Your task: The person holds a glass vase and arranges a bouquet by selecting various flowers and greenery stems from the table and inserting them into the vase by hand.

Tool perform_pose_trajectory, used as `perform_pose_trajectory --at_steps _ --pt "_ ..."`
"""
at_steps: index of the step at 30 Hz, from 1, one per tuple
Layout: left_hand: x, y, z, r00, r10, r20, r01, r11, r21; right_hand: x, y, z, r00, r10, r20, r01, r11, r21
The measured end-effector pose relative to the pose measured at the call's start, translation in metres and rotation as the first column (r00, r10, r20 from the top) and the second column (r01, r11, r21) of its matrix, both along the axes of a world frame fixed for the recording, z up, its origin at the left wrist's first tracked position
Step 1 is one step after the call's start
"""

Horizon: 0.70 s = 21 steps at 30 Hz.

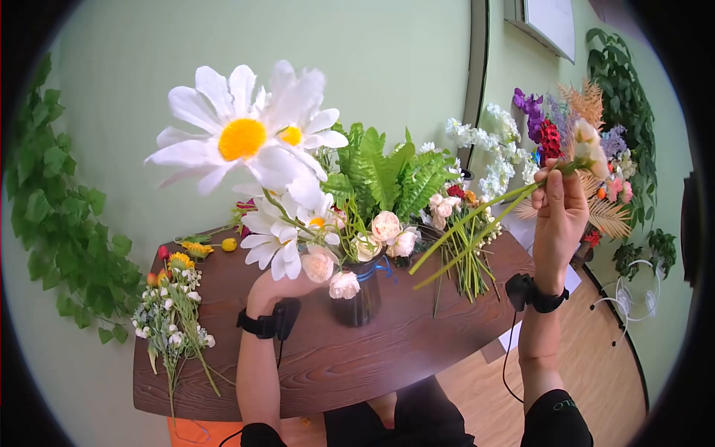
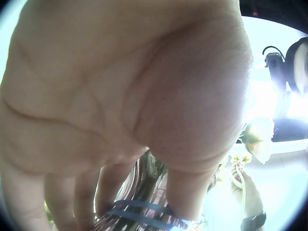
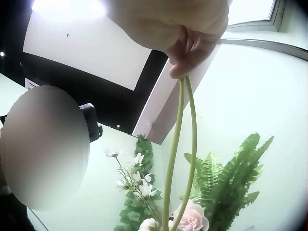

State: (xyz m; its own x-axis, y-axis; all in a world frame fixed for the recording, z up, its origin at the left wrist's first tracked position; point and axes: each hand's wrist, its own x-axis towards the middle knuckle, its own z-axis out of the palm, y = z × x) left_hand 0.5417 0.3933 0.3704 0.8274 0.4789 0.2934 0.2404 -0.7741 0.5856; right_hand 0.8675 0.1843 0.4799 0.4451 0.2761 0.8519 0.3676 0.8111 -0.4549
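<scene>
A dark glass vase (image 1: pixel 357 304) with a blue ribbon (image 2: pixel 144 212) round its neck stands on the table. My left hand (image 1: pixel 277 289) grips it near the neck, partly hidden behind pale pink roses (image 1: pixel 345 284); the left wrist view shows fingers and thumb around the glass. Large white daisies (image 1: pixel 242 139), pink roses and green fern leaves (image 1: pixel 383 167) fill the vase. Off to the right, my raised right hand (image 1: pixel 562 212) pinches two long green flower stems (image 1: pixel 477 223) just below a cream bloom (image 1: pixel 588 153). Their lower ends point down toward the vase.
Small white flowers and red and yellow tulips lie on the table's left, near a white flower bunch (image 1: pixel 175 313). Cut green stems (image 1: pixel 469 264) spread at the right edge. Colourful flowers (image 1: pixel 549 138) stand behind my right hand. Leafy vines (image 1: pixel 56 171) hang on the wall.
</scene>
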Motion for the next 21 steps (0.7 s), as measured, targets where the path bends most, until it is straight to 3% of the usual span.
perform_pose_trajectory --at_steps 6,9,10,12,15,21 --pt "-0.001 -0.003 0.004 1.000 0.003 0.000 -0.003 0.999 -0.038 -0.011 0.006 0.002 0.998 0.000 -0.057 0.017 0.958 0.285" --pt "-0.001 -0.004 0.005 1.000 -0.011 0.006 0.011 0.998 -0.055 -0.029 0.009 0.000 0.997 0.004 -0.073 0.021 0.943 0.331" --pt "-0.001 -0.004 0.005 1.000 -0.014 -0.003 0.014 0.998 -0.056 -0.036 0.009 -0.001 0.997 0.004 -0.073 0.021 0.944 0.331" --pt "-0.001 -0.004 0.005 1.000 -0.013 -0.008 0.012 0.998 -0.063 -0.047 0.008 -0.006 0.993 0.038 0.115 -0.067 0.963 0.260" --pt "-0.003 -0.004 0.006 1.000 -0.017 -0.006 0.017 0.998 -0.064 -0.049 0.011 -0.015 0.964 0.006 0.267 -0.052 0.985 0.164" --pt "-0.001 -0.012 0.012 0.998 0.016 0.067 -0.003 0.982 -0.189 -0.055 0.015 -0.011 0.915 0.091 0.393 -0.112 0.993 0.032"
